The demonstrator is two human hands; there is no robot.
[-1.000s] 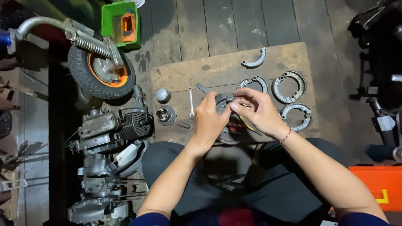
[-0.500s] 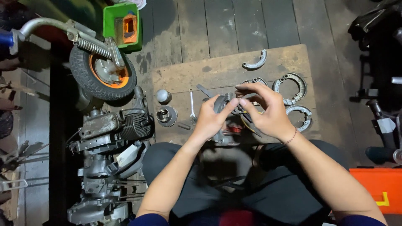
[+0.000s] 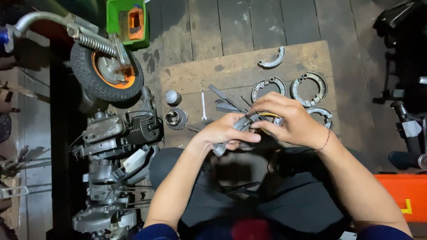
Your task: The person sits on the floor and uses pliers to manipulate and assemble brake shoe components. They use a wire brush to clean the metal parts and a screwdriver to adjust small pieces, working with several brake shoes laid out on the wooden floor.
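Left hand point(image 3: 222, 133) is wrapped around a grey metal part point(image 3: 240, 126), held above the lap at the near edge of the wooden board point(image 3: 231, 66). Right hand point(image 3: 287, 120) pinches the part's upper end with its fingertips. Brake shoes point(image 3: 309, 86) and a wrench point(image 3: 203, 106) lie on the board beyond.

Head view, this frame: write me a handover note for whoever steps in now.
Left hand grips a grey metal part from below; right hand pinches its upper end, with something yellow under the fingers. Both are held above the wooden board. On the board: four brake shoes, a small wrench, a round metal cup. The stripped engine and wheel lie at left. Part still in hand, not set down.
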